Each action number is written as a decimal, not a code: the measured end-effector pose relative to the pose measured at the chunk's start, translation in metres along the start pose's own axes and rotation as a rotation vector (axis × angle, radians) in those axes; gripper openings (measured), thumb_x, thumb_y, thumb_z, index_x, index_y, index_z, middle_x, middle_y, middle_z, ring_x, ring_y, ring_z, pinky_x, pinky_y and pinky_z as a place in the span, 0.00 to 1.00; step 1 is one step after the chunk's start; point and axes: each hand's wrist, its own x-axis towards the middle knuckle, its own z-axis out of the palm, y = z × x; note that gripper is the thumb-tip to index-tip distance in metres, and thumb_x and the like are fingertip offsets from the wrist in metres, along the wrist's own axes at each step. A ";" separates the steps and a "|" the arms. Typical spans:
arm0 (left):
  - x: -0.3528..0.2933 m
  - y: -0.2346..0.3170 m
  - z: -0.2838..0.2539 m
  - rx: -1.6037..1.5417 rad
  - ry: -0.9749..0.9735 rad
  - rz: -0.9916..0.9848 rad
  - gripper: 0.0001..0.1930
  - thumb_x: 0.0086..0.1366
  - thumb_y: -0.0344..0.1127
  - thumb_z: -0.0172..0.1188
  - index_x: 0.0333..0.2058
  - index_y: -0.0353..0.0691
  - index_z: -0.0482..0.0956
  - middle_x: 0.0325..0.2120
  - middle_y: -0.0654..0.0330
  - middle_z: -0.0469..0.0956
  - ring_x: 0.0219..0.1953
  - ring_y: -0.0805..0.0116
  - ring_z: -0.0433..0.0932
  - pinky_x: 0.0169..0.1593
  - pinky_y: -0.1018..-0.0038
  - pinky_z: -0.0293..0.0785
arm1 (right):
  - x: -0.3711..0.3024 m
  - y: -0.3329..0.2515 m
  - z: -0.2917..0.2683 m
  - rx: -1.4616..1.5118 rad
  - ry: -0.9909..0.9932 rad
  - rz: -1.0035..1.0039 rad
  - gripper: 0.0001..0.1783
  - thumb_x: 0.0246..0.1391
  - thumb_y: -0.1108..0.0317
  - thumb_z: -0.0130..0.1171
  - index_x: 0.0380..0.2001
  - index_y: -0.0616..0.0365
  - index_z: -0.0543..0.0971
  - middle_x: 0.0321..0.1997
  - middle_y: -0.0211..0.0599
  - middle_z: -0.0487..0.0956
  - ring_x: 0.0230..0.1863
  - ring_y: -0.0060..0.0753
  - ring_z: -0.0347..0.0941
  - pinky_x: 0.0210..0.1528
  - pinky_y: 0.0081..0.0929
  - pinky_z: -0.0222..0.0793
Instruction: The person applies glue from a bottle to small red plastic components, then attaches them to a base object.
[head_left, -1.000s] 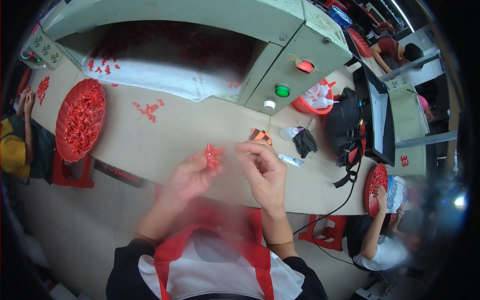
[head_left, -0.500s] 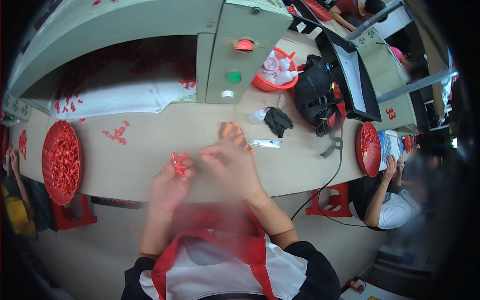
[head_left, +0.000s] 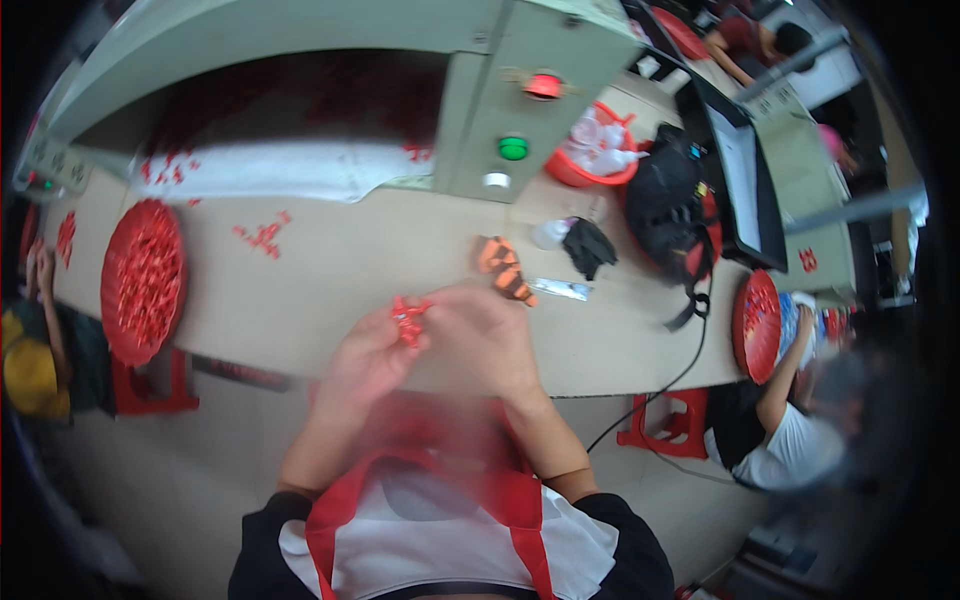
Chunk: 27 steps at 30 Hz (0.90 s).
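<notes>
Pinching a small red part (head_left: 408, 318) between both hands (head_left: 440, 345), seemingly; round tray (head_left: 143, 280) heaped with red pieces.

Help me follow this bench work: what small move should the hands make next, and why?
Probably steady the small red part and finish working it: the left hand and right hand meet on it above the table, and the picture is too blurred to show more.
</notes>
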 end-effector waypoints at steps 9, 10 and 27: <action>-0.002 0.002 -0.001 0.019 0.030 -0.034 0.18 0.61 0.30 0.53 0.48 0.28 0.66 0.42 0.56 0.73 0.43 0.70 0.74 0.49 0.76 0.73 | 0.003 -0.002 -0.004 0.016 0.018 0.063 0.06 0.51 0.73 0.56 0.32 0.64 0.75 0.25 0.29 0.77 0.26 0.13 0.69 0.28 0.13 0.64; -0.002 0.002 -0.001 0.020 0.032 -0.036 0.18 0.61 0.30 0.53 0.48 0.28 0.66 0.42 0.56 0.73 0.43 0.70 0.74 0.49 0.76 0.73 | 0.002 -0.002 -0.004 0.018 0.020 0.063 0.06 0.51 0.73 0.56 0.32 0.64 0.75 0.25 0.29 0.77 0.26 0.13 0.69 0.28 0.13 0.64; -0.004 0.009 0.006 0.125 0.201 0.144 0.15 0.59 0.27 0.54 0.45 0.30 0.68 0.40 0.53 0.69 0.40 0.62 0.74 0.42 0.79 0.79 | 0.021 0.006 -0.033 -0.175 0.287 0.021 0.09 0.46 0.76 0.58 0.33 0.65 0.75 0.33 0.37 0.76 0.30 0.23 0.73 0.30 0.23 0.69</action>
